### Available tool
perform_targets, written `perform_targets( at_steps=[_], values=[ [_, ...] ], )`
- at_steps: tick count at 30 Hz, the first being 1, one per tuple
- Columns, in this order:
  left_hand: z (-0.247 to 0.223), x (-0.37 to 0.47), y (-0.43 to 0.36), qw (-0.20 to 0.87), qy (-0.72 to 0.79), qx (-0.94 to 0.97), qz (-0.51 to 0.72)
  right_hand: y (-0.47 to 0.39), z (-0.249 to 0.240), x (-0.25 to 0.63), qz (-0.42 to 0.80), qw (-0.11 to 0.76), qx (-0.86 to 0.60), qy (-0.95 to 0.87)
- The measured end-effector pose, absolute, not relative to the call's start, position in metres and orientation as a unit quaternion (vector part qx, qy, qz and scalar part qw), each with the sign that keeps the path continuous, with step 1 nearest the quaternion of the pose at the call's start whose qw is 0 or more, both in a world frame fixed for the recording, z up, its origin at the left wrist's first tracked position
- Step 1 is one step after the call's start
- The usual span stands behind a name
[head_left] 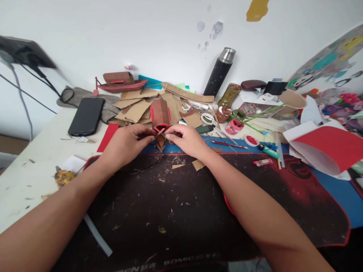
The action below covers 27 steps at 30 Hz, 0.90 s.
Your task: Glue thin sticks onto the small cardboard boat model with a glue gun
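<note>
A small brown model boat [160,112] with a curved roof and red side strips stands at the mat's far edge, its pointed end facing me. My left hand [124,143] pinches thumb and forefinger at the left side of this end. From the right, my right hand [187,139] is closed at the opposite side, fingertips by short crossed red sticks [160,130]. Something thin and greenish shows at the fingertips, too small to name. A second, finished-looking boat [121,85] sits behind, near the wall.
Cardboard scraps [136,107] pile up behind the boat. A phone [86,116] lies left. Rightward are a black flask [219,71], open paint pots [235,126], a paintbrush [229,144] and a rolled red sheet [331,147]. Shavings dot the dark mat [181,211].
</note>
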<state>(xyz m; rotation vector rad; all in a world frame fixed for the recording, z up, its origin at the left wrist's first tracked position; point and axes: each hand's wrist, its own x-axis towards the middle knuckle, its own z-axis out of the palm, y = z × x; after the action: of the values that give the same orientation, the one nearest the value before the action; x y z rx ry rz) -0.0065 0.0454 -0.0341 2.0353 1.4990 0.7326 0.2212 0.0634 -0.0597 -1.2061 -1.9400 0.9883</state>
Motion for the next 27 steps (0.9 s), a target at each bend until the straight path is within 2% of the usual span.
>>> perform_targets(
  at_steps=[27],
  values=[
    [-0.0331,-0.0072,0.0454,0.226,0.559,0.758,0.248,0.0646,-0.0598,0.2219,0.407,0.319,-0.447,-0.73]
  ],
)
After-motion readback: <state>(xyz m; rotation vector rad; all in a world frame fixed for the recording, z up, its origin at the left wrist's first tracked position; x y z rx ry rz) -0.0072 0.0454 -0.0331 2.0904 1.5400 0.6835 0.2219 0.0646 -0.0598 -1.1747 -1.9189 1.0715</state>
